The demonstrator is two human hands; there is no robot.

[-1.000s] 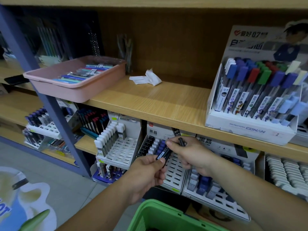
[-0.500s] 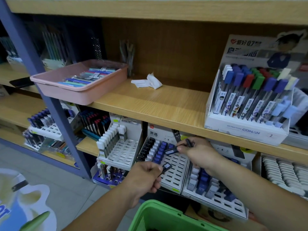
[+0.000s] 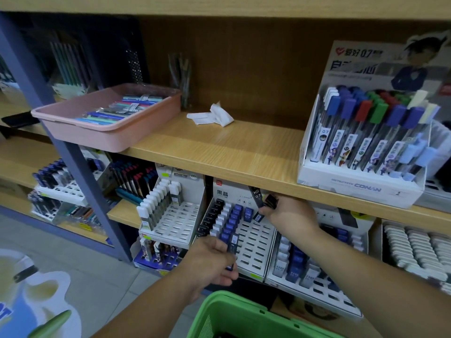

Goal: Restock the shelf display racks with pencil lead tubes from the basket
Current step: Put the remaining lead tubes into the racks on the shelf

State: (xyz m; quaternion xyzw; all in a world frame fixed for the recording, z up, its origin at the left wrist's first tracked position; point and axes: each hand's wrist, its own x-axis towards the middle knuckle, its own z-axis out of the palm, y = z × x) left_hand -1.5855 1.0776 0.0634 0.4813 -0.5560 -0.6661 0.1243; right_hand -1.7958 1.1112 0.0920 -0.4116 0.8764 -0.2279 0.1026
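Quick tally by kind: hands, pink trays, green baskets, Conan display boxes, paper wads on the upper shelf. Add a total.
hands: 2, the left hand and the right hand, both holding pencil lead tubes
pink tray: 1
green basket: 1
Conan display box: 1
crumpled white paper: 1
Total: 6

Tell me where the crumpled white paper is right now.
In the head view, the crumpled white paper lies on the upper wooden shelf, left of centre, right of the pink plastic tray.
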